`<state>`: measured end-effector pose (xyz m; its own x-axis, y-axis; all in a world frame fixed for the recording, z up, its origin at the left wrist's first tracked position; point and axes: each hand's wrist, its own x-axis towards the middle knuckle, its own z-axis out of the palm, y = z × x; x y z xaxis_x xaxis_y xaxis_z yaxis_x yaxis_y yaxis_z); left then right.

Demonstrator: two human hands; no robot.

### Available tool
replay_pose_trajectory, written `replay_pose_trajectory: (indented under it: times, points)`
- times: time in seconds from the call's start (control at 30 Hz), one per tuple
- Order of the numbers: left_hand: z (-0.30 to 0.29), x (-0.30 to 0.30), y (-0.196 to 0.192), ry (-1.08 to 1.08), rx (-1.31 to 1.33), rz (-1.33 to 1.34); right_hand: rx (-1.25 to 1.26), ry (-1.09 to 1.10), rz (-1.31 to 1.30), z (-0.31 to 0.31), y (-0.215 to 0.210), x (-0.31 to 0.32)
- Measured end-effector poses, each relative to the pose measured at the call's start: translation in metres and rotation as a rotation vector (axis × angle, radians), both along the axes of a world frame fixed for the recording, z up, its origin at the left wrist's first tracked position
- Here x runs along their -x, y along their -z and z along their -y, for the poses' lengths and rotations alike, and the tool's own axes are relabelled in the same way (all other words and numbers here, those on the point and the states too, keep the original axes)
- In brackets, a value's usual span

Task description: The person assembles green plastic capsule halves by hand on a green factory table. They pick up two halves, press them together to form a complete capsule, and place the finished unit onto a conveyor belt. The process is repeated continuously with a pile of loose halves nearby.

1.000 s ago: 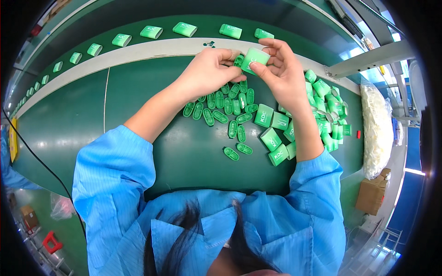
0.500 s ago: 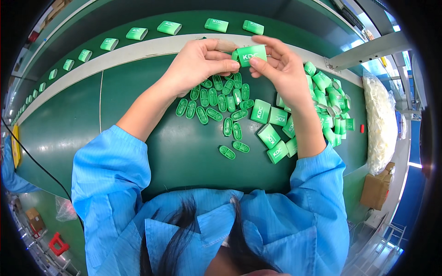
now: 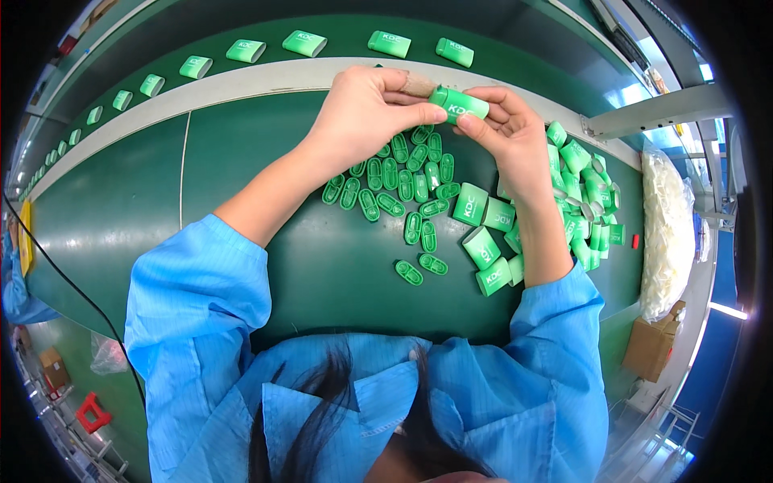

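In front of me both hands meet on one small flat green case shell with white print. My right hand pinches its right part between thumb and fingers. My left hand is closed at the left end, its thumb and taped forefinger on a darker green oval cap. That cap sits against the shell's end; how deep it goes in is hidden by my fingers. Below the hands lie several loose green oval caps, and beside my right forearm are several empty-ended green shells.
A larger heap of green shells lies at the right. Beyond a pale rail, a row of green cases lies along a green belt. A clear bag of whitish pieces stands at the right edge, above a cardboard box.
The cap in my left hand has come up against the shell's left end. Both hands have shifted slightly right and down in the picture, and the shell has tilted.
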<state>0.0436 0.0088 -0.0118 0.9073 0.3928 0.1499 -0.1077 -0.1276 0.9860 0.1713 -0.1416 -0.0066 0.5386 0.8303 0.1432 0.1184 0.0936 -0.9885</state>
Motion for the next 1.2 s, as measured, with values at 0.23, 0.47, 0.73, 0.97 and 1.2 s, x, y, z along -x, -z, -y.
replay_pose_trajectory:
  times: [0.23,0.47,0.73,0.97,1.2]
  points:
    - [0.003,-0.001,-0.006,0.011,-0.106,-0.012,-0.006,-0.007,0.069,0.004,-0.002,-0.005]
    - [0.025,0.004,0.002,-0.085,-0.382,0.005,0.028,0.032,0.134,0.005,-0.005,0.003]
    - [0.025,0.003,0.007,-0.106,-0.635,0.054,0.090,0.190,0.401,0.002,-0.010,0.016]
    - [-0.046,-0.006,-0.001,-0.283,-0.809,-0.030,0.461,0.306,0.494,-0.040,0.001,-0.098]
    - [-0.036,0.001,0.003,-0.323,-0.980,-0.244,0.429,0.498,0.916,-0.044,0.021,-0.132]
